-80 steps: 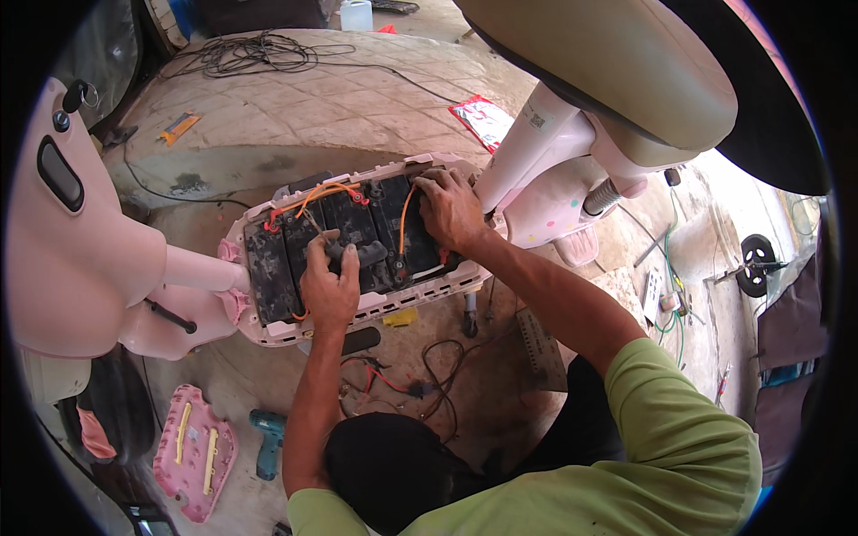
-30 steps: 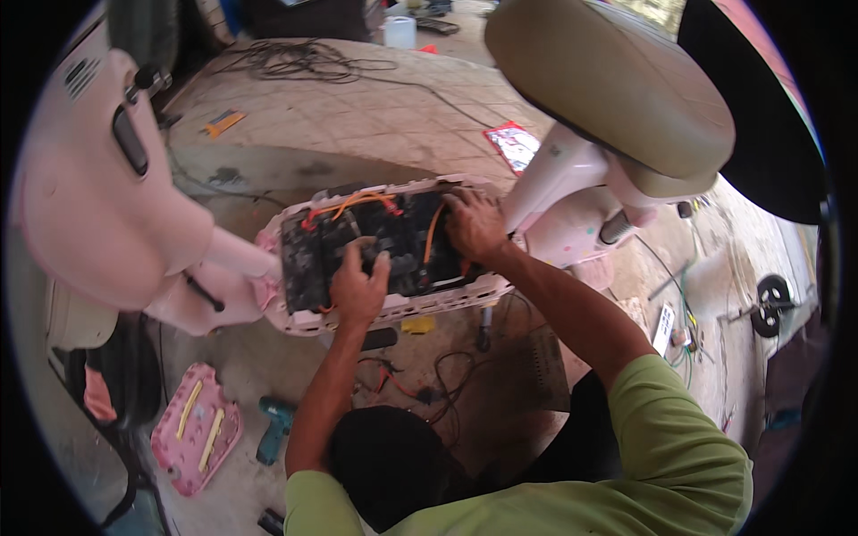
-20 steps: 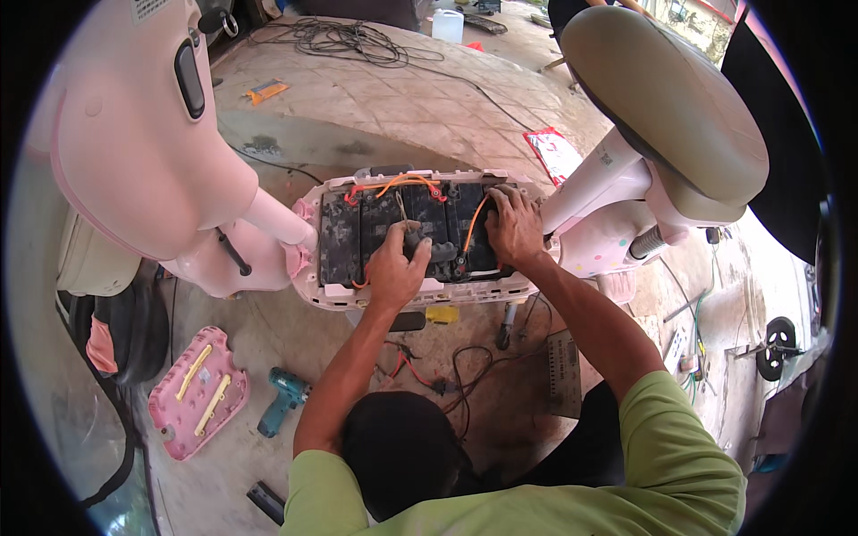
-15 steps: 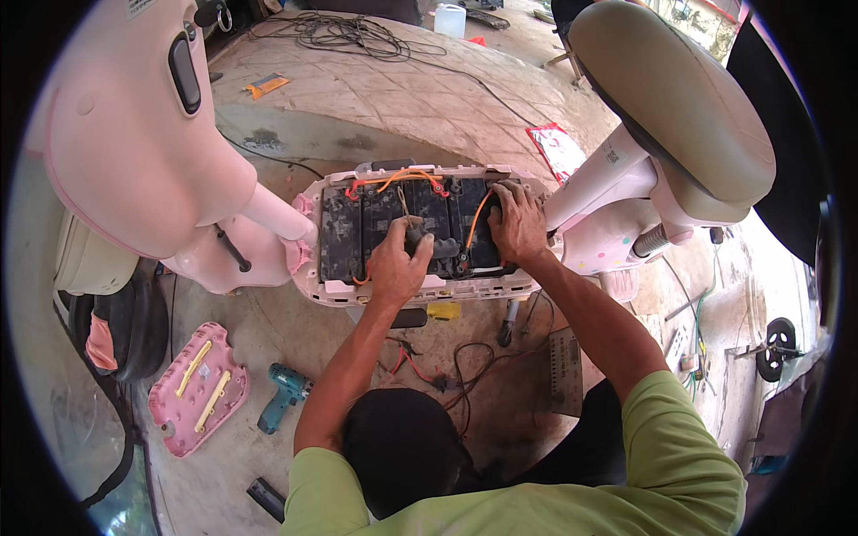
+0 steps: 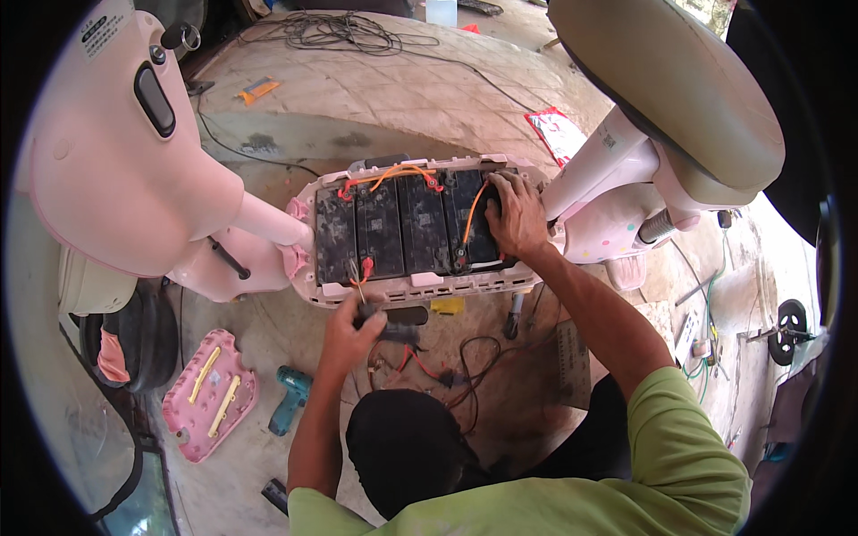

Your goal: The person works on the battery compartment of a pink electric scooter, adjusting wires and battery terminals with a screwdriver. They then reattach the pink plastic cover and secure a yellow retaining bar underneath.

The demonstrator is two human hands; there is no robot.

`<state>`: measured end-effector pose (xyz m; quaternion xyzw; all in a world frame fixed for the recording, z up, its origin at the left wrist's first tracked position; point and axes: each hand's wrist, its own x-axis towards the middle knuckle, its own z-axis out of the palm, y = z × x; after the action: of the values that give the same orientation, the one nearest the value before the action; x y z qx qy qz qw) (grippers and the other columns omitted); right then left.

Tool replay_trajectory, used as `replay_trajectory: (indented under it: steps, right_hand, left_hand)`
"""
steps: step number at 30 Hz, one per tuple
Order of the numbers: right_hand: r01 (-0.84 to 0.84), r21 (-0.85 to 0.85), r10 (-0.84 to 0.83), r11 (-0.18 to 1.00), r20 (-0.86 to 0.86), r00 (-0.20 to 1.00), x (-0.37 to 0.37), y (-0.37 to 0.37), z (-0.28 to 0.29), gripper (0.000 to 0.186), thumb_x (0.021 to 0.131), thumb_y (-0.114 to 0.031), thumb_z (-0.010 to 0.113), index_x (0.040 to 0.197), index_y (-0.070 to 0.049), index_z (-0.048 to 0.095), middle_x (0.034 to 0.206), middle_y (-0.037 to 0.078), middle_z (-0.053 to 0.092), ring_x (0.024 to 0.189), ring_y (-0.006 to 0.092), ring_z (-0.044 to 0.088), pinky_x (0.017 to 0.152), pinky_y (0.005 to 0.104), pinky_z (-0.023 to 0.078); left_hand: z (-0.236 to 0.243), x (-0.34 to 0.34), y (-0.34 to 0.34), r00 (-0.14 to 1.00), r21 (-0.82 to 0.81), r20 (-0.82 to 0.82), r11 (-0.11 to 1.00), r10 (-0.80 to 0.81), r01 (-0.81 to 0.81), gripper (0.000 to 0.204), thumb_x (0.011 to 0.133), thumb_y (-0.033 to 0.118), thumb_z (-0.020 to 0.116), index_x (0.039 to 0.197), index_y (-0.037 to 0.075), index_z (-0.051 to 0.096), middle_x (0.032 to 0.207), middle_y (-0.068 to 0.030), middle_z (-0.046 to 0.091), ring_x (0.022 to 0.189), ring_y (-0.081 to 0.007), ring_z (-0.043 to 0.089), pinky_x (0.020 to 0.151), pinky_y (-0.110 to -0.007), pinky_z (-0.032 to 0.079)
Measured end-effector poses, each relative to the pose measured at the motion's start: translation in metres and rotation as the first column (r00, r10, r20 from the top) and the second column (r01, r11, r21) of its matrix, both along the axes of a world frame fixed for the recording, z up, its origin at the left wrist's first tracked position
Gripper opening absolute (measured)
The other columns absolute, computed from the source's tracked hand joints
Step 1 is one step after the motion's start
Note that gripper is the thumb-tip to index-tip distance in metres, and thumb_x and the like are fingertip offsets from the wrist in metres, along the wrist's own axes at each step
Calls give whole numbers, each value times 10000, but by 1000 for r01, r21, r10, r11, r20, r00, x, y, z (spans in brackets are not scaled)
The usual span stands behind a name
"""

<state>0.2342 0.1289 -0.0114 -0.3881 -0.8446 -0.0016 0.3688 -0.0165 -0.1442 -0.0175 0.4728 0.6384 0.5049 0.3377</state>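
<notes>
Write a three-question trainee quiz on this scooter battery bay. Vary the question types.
1. True or false: the right hand rests on the batteries at the seat end of the bay.
2. What lies on the floor beside the pink cover panel? A) a teal cordless drill B) a hammer C) a paint can
3. Fill in: the left hand grips a dark tool at the ____ edge of the battery bay, the side towards the person.

Key: 1 true; 2 A; 3 near
</notes>
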Motion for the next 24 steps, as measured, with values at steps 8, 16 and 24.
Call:
replay_trajectory:
  steps: [8, 16, 24]
  right_hand:
    - [-11, -17, 12, 1000, 21, 1000, 0, 4, -5, 511, 869, -182, 655, 1364, -74, 580, 1352, 140, 595, 1294, 368, 530, 1148, 503, 395]
    - [6, -49, -4, 999, 36, 999, 1, 2, -4, 493, 868, -179, 655, 1346, -78, 598, 1349, 134, 598, 1292, 351, 534, 1139, 491, 399]
    - [-10, -29, 11, 1000, 24, 1000, 2, 1, -2, 481, 869, -173, 653, 1336, -74, 603, 1330, 142, 608, 1272, 370, 541, 1150, 495, 395]
  left_hand:
    - [-88, -15, -112, 871, -512, -425, 859, -246, -7, 402, 879, 326, 735, 1119, 20, 633, 898, -258, 691, 897, -458, 679, 771, -502, 531]
    - [-81, -22, -113, 798, -451, -566, 888, -207, -90, 419, 900, 354, 713, 1188, 54, 658, 1071, -217, 719, 984, -438, 686, 832, -518, 542]
    - [53, -35, 19, 808, 111, -551, 978, 210, -178, 306, 958, 219, 675, 1186, 16, 680, 1086, -185, 707, 993, -354, 685, 856, -444, 536]
